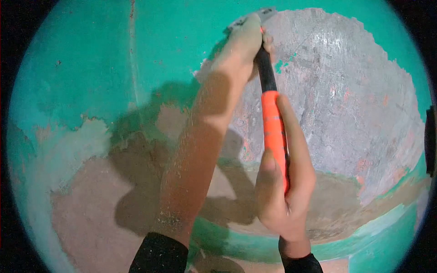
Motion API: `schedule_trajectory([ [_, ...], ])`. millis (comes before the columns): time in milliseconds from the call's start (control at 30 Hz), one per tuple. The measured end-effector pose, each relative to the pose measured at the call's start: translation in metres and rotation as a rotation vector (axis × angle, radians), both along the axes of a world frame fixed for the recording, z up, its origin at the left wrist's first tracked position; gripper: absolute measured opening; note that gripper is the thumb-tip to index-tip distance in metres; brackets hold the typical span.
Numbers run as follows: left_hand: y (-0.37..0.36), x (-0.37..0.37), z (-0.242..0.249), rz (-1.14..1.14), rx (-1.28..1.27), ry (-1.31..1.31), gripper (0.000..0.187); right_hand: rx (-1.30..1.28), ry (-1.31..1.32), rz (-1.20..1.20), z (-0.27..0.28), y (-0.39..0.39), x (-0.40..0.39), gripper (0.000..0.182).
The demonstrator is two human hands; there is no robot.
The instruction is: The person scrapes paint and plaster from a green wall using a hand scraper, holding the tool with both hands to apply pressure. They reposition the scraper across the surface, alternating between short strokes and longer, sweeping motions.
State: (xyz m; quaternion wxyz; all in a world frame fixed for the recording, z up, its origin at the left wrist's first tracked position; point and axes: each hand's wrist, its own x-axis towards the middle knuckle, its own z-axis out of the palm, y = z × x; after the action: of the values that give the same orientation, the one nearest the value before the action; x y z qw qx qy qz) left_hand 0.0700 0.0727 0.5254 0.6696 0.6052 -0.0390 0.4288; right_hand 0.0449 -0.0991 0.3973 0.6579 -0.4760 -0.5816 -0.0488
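Note:
A wall scraper (271, 116) with an orange and black handle is held up against the wall, leaning slightly to the left at its top. My right hand (293, 186) is closed around the orange grip, with the thumb along its left side. Higher up, my left hand (248, 41) is wrapped around the tool close to its grey metal head (268, 13), and its fingers are partly hidden and blurred. The head lies at the upper left border of a large grey bare patch (337, 91), where green paint meets the stripped surface.
Green paint (91, 54) covers the upper left wall, with a thin vertical crack line (133, 68). A brownish bare patch (95, 200) spreads at lower left. Shadows of my arms fall left of centre. A dark object (429, 141) shows at the far right edge.

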Motion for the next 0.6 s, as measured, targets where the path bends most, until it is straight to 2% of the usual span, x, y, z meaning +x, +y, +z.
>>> schedule_trajectory([
  [100,0.008,0.001,0.012,0.005,0.012,-0.019,0.026,0.07,-0.069,-0.036,-0.01,0.003,0.003,0.062],
  [167,0.0,-0.004,-0.001,0.064,0.036,0.018,0.027,0.133,-0.128,-0.049,-0.016,0.007,0.002,0.062],
  [333,0.003,-0.014,0.016,0.064,0.056,0.028,0.029,0.053,-0.138,-0.043,-0.014,0.023,-0.009,0.068],
  [400,0.003,-0.019,0.004,0.059,0.085,0.067,0.028,0.101,-0.183,-0.053,-0.021,0.033,-0.009,0.073],
  [433,0.003,-0.021,-0.003,0.051,0.091,0.08,0.028,0.024,-0.124,-0.013,-0.024,0.024,-0.014,0.072],
  [500,0.006,-0.021,0.0,0.032,0.112,0.084,0.028,0.027,-0.112,-0.017,-0.024,0.028,-0.019,0.07],
  [600,0.014,-0.021,0.01,0.019,0.145,0.072,0.028,0.154,-0.181,-0.079,-0.021,0.047,-0.025,0.068],
])
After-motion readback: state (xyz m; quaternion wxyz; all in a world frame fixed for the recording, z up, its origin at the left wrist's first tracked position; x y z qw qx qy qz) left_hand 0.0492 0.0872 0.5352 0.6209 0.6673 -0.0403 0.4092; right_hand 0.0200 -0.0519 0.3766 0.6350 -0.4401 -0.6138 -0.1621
